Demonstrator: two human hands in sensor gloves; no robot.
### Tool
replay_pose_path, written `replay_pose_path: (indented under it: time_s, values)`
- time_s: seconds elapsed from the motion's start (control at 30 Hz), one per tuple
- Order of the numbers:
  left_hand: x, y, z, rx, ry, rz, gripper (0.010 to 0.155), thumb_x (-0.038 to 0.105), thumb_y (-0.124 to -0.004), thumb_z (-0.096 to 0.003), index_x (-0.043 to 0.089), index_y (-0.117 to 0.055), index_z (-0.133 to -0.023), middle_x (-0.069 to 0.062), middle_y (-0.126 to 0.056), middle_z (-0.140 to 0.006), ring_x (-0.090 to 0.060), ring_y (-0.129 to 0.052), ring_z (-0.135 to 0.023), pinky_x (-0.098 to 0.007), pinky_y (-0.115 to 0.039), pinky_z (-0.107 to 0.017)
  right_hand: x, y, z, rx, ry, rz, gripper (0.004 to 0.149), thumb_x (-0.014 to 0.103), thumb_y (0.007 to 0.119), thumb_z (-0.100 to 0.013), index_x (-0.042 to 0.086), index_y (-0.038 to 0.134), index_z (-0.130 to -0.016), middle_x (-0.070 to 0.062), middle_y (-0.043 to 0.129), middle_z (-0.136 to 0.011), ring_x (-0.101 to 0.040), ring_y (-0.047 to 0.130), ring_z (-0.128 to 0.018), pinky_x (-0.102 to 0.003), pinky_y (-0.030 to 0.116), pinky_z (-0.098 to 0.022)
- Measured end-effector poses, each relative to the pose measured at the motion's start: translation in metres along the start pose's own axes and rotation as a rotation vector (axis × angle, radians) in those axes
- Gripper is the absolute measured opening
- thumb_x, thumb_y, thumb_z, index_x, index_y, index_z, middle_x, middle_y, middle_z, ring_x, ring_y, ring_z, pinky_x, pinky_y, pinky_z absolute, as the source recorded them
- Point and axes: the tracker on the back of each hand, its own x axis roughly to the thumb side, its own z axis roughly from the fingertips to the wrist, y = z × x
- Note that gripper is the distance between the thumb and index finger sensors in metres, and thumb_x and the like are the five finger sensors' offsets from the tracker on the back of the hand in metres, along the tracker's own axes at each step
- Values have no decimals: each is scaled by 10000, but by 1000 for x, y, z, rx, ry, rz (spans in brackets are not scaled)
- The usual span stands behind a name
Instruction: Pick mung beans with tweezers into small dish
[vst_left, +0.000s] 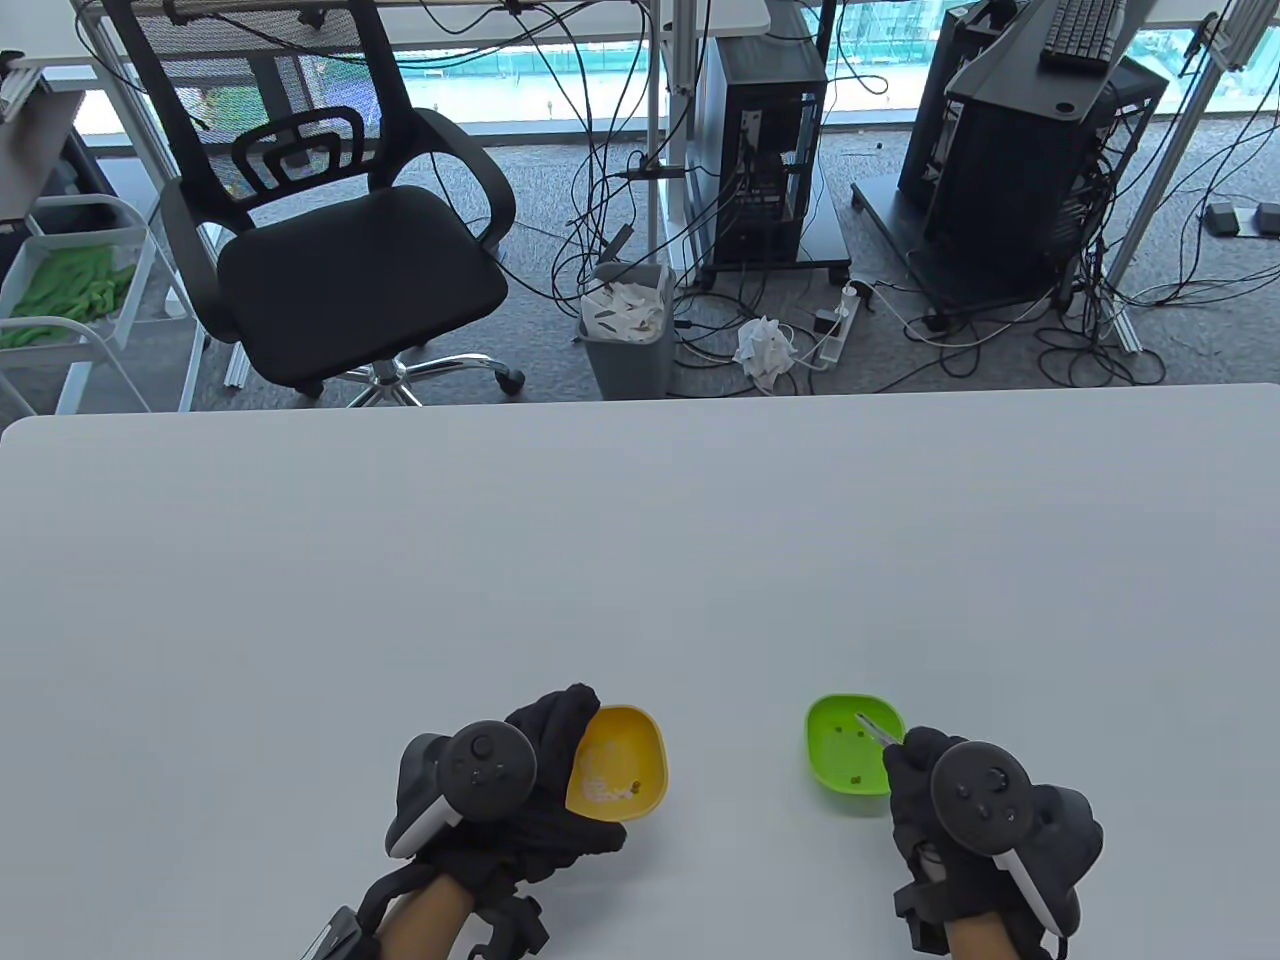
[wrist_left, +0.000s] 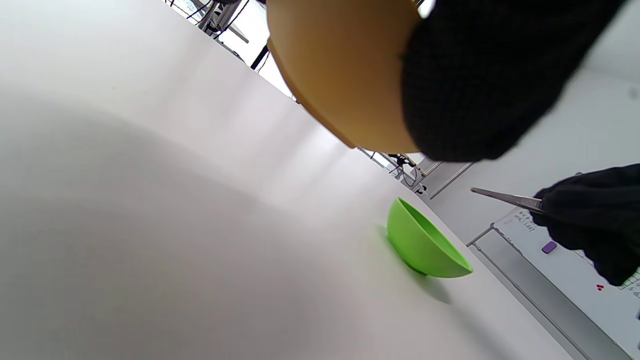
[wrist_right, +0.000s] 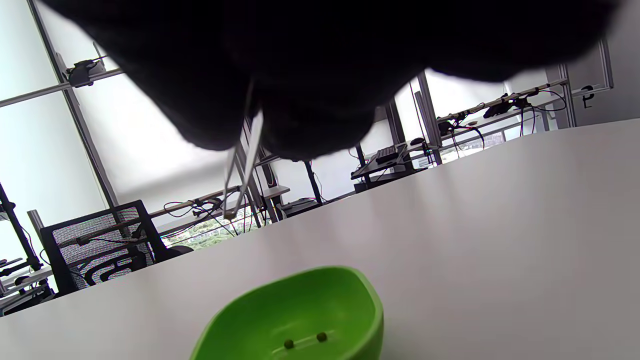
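Table view: tweezers (vst_left: 878, 729) in right hand (vst_left: 985, 815) over green dish (vst_left: 838, 757).

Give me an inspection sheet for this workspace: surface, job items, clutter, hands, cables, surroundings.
Surface: white table, bare apart from the dishes.
Job's things: yellow dish holding beans, tilted in the left hand; green dish with a few mung beans; tweezers above the green dish.
Clutter: nothing seen on the table.
Grippers: left hand grips the yellow dish; right hand holds the tweezers.
Cables: tangled on the floor beyond the table.
Surroundings: office chair, waste bin, computer towers.
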Motion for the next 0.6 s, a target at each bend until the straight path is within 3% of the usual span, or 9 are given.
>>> replay_pose_path:
  time_s: [0.6]
  values:
    - [4,1,3,8,-18,-15,1211,571,-1008,-326,146,-215,-1136,-119,-296,-1186,-434,-379,-1085,-633,-364,-786,-2,5,1,42,29,9,350,318,897,-459,52,977,-672,-136,986,-456,-77,919,-206,-326,874,-176]
